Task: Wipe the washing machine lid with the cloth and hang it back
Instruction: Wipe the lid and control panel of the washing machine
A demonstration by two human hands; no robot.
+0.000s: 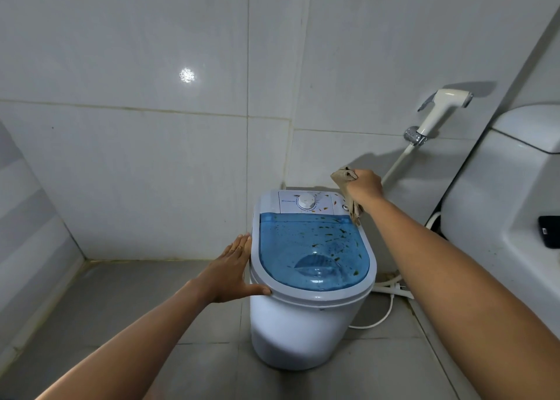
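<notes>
Your right hand (365, 187) grips a bunched tan cloth (348, 190), whose loose end hangs down to the far right corner of the washing machine lid (315, 248). Your left hand (233, 266) lies flat and open against the left rim of the mini washing machine (297, 330), thumb hooked on the near edge. The blue translucent lid is closed and flecked with brown spots. A bidet sprayer (439, 112) hangs on the tiled wall (121, 66) to the far right.

One washing machine (306, 281) with one blue lid (315, 248) and one dial (306, 201). One cloth (345, 184), one spray nozzle (442, 108) (wall-mounted), one toilet cistern (500, 193). Two hands: left hand (230, 269), right hand (363, 187).
</notes>
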